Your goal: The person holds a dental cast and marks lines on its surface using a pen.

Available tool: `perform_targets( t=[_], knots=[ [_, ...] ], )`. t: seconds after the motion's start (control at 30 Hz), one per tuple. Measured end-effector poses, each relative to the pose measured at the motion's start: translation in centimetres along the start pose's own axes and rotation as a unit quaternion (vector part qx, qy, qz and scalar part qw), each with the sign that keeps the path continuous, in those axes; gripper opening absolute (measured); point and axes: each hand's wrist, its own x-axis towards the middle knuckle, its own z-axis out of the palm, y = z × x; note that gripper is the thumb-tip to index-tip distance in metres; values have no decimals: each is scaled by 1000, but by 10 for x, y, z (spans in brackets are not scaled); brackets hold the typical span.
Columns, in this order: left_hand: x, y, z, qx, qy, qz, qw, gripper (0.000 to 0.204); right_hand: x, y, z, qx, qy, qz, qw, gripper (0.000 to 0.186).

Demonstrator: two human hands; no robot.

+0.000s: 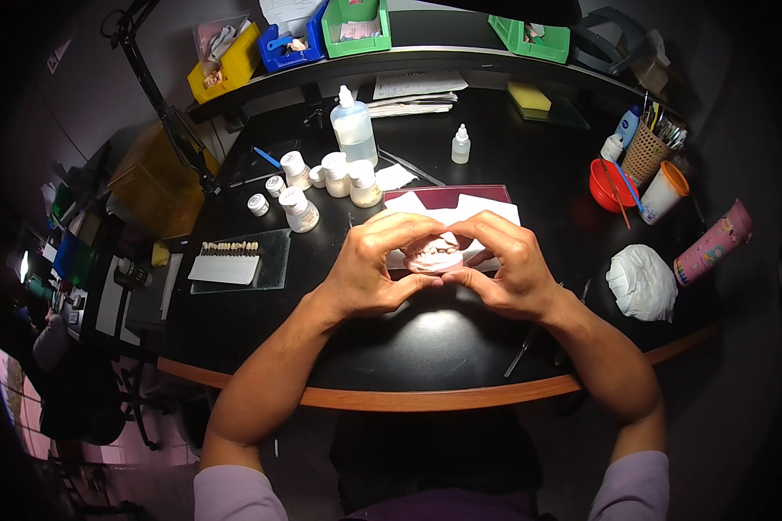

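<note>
Between my two hands, above the middle of the black desk, I hold a pale pink dental model [433,253] with its rows of teeth facing me. My left hand [375,265] grips its left side, thumb underneath and fingers curled over the top. From the other side my right hand [506,267] does the same, and the two thumbs nearly meet below it. The upper part of the model is partly covered by my fingers. Behind the hands, white paper [487,208] lies over a dark red folder [469,193].
Several small white jars [298,210] and a large clear bottle [354,130] stand left of centre. A tooth shade guide [227,250] lies at the left. On the right are a red bowl [606,186], a white crumpled bundle [641,282] and a thin metal tool [521,351].
</note>
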Motion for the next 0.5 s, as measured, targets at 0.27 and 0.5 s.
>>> perform_targets(
  t=[0.27,0.5],
  knots=[
    [0,2,2,-4,1,-7,1000,57,0,-2,-1,0,-9,7,1000,45],
    [-1,2,0,9,0,-4,1000,57,1,-2,0,-8,-10,14,1000,44]
  ],
)
